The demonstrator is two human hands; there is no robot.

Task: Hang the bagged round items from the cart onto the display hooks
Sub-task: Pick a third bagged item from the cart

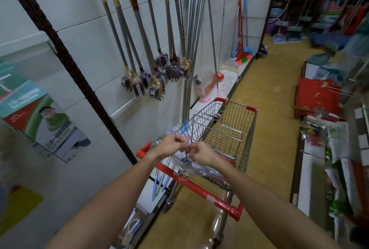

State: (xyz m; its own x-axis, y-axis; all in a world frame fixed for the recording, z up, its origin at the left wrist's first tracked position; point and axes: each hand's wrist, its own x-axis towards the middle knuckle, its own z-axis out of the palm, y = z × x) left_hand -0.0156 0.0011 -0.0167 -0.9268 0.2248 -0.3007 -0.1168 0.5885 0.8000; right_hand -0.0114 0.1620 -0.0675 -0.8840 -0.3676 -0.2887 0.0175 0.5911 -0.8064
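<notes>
Both hands are pinching the top of a clear plastic bag (pixel 186 165) above the cart (pixel 229 129) handle: the left hand (pixel 171 144) and right hand (pixel 200 152) each have their grip closed on the film. The bag is looking light, soft and slippery, best held at its neck. Hanging brushes (pixel 151 81) and metal poles (pixel 192 49) are crowding the wall alongside.
</notes>
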